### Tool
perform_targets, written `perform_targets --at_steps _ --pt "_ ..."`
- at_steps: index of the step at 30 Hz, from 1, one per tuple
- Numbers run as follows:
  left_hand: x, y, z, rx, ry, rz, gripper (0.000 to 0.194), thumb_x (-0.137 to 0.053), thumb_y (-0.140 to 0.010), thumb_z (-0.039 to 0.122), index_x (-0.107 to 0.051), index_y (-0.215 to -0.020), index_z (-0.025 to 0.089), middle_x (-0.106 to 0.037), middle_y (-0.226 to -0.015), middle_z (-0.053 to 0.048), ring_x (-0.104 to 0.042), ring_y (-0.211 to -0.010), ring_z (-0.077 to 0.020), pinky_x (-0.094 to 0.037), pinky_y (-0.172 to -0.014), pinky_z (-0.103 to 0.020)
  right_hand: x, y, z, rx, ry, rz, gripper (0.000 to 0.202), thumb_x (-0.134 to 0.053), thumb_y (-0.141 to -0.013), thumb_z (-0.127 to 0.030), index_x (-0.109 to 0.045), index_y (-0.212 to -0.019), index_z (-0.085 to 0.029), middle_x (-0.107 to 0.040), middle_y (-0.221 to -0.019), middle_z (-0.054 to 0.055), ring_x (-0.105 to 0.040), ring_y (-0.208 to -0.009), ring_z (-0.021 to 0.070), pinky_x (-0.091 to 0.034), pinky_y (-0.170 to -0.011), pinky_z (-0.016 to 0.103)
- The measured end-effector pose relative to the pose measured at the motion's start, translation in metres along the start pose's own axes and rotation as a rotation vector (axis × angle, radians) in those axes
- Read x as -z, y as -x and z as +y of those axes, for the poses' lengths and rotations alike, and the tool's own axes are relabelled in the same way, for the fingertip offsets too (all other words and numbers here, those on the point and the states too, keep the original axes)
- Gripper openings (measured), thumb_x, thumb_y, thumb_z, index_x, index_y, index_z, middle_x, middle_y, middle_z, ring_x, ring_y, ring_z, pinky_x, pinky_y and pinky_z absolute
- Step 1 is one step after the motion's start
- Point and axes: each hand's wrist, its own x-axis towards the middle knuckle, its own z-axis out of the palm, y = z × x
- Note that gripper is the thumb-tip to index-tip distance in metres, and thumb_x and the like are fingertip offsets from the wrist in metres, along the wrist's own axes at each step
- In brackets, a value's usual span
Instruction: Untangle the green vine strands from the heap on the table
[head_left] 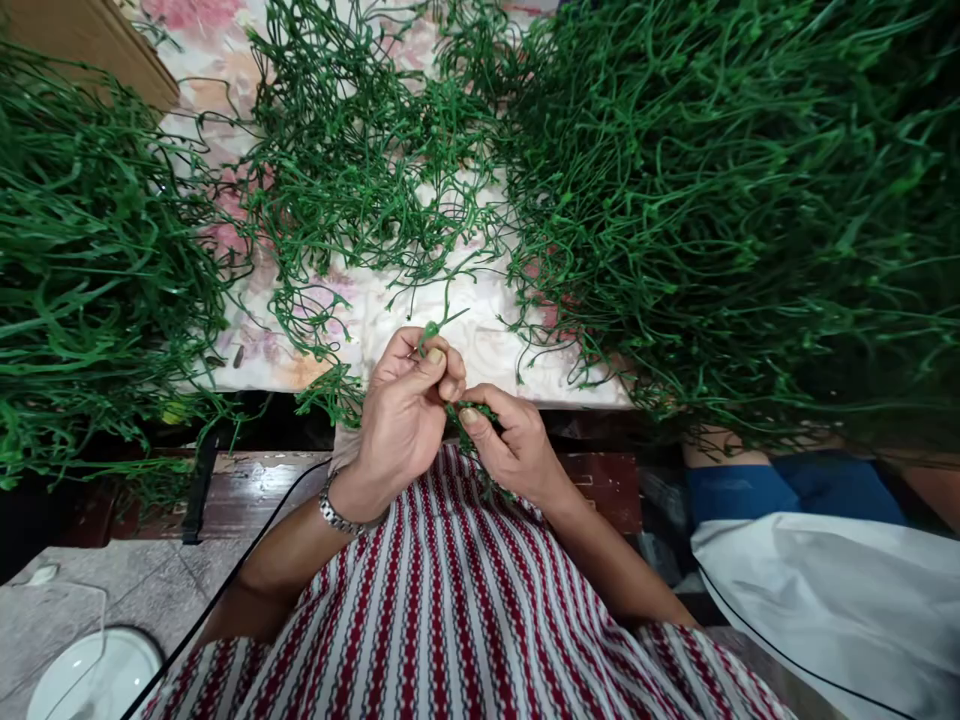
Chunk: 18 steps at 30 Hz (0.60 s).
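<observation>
Near the front edge of the flowered cloth (480, 350), my left hand (409, 405) pinches a thin green stem (430, 332) between thumb and fingers, and its tip sticks up above them. My right hand (514, 440) is close beside it, lower and to the right, with thumb and forefinger closed on green stems (463, 432) that hang between the hands. Loose curly green stems (367, 190) lie scattered on the cloth beyond both hands.
Large heaps of green stems stand at left (90, 270) and right (735, 200). A cardboard box (90, 45) is at the upper left. A white bag (840, 600) lies lower right, near blue fabric (742, 490). A black cable (247, 560) runs past my left arm.
</observation>
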Motion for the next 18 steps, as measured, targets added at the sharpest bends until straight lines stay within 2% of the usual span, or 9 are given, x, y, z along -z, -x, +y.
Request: perform_targets --at_steps 4,7,9,12,15,18 --pt "-0.002 -0.003 -0.001 -0.043 0.011 0.031 0.016 -0.06 -0.075 0.01 -0.047 -0.078 0.019 -0.052 -0.065 0.004 -0.044 -0.053 -0.0055 -0.038 -0.053 -0.017 -0.002 -0.001 0.0 -0.01 -0.061 0.01 0.02 -0.054 -0.085 -0.033 -0.057 -0.094 -0.016 -0.061 -0.079 0.002 -0.055 -0.069 0.0113 -0.043 -0.066 0.022" --pt "0.0 -0.004 0.001 -0.009 -0.024 -0.038 0.012 -0.061 -0.076 0.013 -0.052 -0.082 0.019 -0.058 -0.071 0.002 -0.05 -0.058 -0.0066 -0.042 -0.059 -0.019 -0.001 0.0 0.001 -0.067 -0.115 0.014 0.017 -0.056 -0.084 -0.03 -0.058 -0.093 -0.016 -0.061 -0.077 0.001 -0.054 -0.068 0.0107 -0.043 -0.065 0.022" --pt "0.003 -0.002 0.003 0.001 -0.109 -0.088 0.013 -0.063 -0.076 0.017 -0.057 -0.087 0.018 -0.063 -0.084 -0.002 -0.058 -0.072 -0.0101 -0.046 -0.069 -0.022 0.003 0.001 0.001 -0.124 -0.17 0.016 0.016 -0.055 -0.085 -0.03 -0.059 -0.091 -0.017 -0.061 -0.076 0.001 -0.055 -0.068 0.0109 -0.044 -0.065 0.022" --pt "0.011 0.005 0.005 -0.046 -0.285 -0.089 0.024 -0.066 -0.075 0.024 -0.062 -0.097 0.016 -0.064 -0.097 -0.008 -0.06 -0.089 -0.0156 -0.047 -0.081 -0.026 0.009 0.002 0.001 -0.187 -0.26 0.031 0.019 -0.059 -0.082 -0.034 -0.061 -0.089 -0.017 -0.063 -0.078 0.001 -0.056 -0.07 0.0118 -0.044 -0.066 0.023" --pt "0.019 0.014 0.005 -0.078 -0.467 -0.065 0.031 -0.068 -0.074 0.025 -0.061 -0.103 0.017 -0.063 -0.095 -0.006 -0.059 -0.086 -0.0137 -0.047 -0.076 -0.022 0.013 0.003 0.001 -0.209 -0.313 0.051 0.019 -0.061 -0.08 -0.035 -0.062 -0.088 -0.018 -0.064 -0.078 0.0 -0.056 -0.069 0.0112 -0.044 -0.065 0.022" --pt "0.022 0.022 0.003 -0.043 -0.561 -0.111 0.045 -0.07 -0.072 0.018 -0.052 -0.113 0.021 -0.06 -0.092 -0.002 -0.058 -0.084 -0.011 -0.046 -0.076 -0.019 0.014 0.003 -0.001 -0.216 -0.355 0.078 0.019 -0.062 -0.08 -0.035 -0.062 -0.088 -0.018 -0.064 -0.079 0.0 -0.057 -0.069 0.0109 -0.044 -0.065 0.022"
